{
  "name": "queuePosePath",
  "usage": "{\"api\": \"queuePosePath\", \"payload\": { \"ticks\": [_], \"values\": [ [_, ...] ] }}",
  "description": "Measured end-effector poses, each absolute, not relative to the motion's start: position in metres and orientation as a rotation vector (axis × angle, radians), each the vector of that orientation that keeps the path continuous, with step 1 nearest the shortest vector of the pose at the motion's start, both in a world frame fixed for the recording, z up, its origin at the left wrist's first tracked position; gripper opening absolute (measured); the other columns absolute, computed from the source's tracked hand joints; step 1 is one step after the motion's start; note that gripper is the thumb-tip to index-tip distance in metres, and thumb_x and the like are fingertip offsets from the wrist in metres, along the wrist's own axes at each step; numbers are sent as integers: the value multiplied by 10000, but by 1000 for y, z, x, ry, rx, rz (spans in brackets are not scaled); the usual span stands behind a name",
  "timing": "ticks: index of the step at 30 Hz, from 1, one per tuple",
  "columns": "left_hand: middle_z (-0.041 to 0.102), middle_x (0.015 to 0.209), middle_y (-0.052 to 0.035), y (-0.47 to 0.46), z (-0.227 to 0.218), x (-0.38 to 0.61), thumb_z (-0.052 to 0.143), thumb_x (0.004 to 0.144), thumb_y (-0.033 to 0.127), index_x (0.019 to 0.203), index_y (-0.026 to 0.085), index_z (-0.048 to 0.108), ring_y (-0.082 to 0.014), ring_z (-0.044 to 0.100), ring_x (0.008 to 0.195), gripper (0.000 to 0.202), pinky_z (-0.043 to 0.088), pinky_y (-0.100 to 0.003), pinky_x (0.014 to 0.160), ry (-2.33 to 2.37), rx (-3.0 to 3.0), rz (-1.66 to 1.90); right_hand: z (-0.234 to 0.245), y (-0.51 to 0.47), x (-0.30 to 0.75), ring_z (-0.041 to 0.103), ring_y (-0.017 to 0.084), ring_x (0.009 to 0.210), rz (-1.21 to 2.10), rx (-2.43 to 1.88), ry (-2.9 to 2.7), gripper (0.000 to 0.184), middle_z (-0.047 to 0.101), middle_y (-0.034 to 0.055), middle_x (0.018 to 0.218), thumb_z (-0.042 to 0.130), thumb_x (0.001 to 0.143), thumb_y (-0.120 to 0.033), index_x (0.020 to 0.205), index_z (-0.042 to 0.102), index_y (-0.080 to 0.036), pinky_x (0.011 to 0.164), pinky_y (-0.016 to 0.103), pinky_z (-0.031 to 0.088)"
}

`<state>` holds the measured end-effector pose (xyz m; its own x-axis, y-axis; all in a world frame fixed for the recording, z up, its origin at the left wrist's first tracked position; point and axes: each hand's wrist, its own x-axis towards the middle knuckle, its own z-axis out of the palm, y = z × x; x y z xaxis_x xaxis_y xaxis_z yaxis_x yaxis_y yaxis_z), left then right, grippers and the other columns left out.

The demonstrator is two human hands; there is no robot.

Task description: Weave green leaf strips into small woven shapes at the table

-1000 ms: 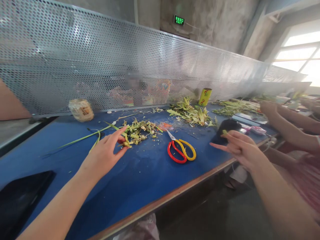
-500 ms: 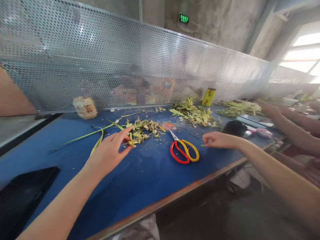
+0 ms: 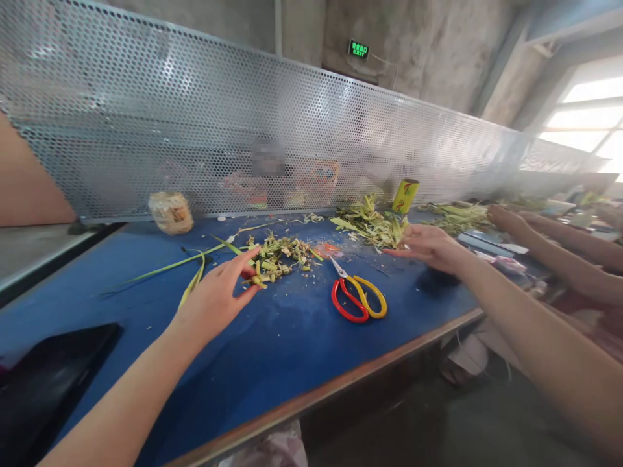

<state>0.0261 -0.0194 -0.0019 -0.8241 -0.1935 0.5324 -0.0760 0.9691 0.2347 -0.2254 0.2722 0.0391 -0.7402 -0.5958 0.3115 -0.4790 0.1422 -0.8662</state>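
My left hand rests low over the blue table with thumb and fingers curved around a yellow-green plant piece. That piece lies at the near edge of a heap of chopped, dried-looking plant bits. Long green leaf strips stretch out to the left behind this hand. My right hand reaches out with its fingers spread, beside a pile of pale green leaves; nothing shows in it. Scissors with one red and one yellow handle lie on the table between my hands, blades slightly apart.
A wrapped, straw-coloured bundle and a yellow can stand by the perforated metal screen. A black flat object lies at left. Another person's arms work over leaves at right. The table's front edge runs diagonally.
My right hand has moved away from me to the leaf pile, and its closed fingers have spread; the small green bit at them no longer shows. My left hand stays nearly still.
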Motion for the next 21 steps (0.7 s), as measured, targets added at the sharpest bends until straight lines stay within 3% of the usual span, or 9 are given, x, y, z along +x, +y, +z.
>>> {"api": "queuePosePath", "payload": {
  "ticks": [4, 11, 14, 16, 19, 21],
  "values": [
    [623, 906, -34, -17, -3, 27, 467, 772, 290, 1258, 187, 330, -161, 577, 858, 515, 451, -326, 820, -2537, 189, -325, 34, 248, -192, 92, 28, 304, -1798, -1165, 1834, 262, 96, -157, 368, 545, 642, -432, 620, 378, -230, 702, 413, 475],
    [622, 884, -6, -9, 1, 30, 523, 757, 262, 1261, 214, 316, -139, 582, 810, 547, 463, -292, 782, -2491, 195, -388, 29, 196, -143, 29, 4, 247, -1888, -1337, 1465, 303, 28, -183, 352, 470, 651, -479, 617, 292, -236, 731, 401, 481],
    [622, 878, 0, -8, 1, 30, 546, 748, 245, 1275, 228, 288, -135, 582, 798, 587, 459, -292, 780, -2463, 188, -398, 31, 176, -135, 44, -5, 239, -1796, -1433, 1267, 336, 39, -190, 348, 490, 674, -501, 629, 300, -227, 685, 362, 492],
    [622, 878, 5, -9, 0, 29, 551, 745, 220, 1274, 236, 286, -136, 577, 820, 592, 450, -297, 795, -2465, 180, -375, 34, 165, -135, 85, -5, 252, -1677, -1480, 1192, 311, 98, -183, 345, 544, 683, -456, 648, 348, -217, 576, 293, 479],
    [616, 897, 4, -13, -3, 27, 545, 744, 188, 1278, 239, 276, -141, 568, 854, 600, 430, -320, 829, -2477, 189, -312, 36, 152, -148, 169, 2, 298, -1440, -1495, 1376, 239, 281, -140, 366, 617, 683, -333, 683, 432, -181, 364, 166, 279],
    [613, 909, -5, -15, -5, 27, 537, 750, 185, 1280, 227, 271, -146, 563, 856, 594, 422, -333, 839, -2484, 190, -271, 33, 149, -163, 195, 11, 320, -1367, -1476, 1593, 240, 323, -120, 371, 621, 682, -327, 676, 443, -166, 345, 158, 157]
  ]
}}
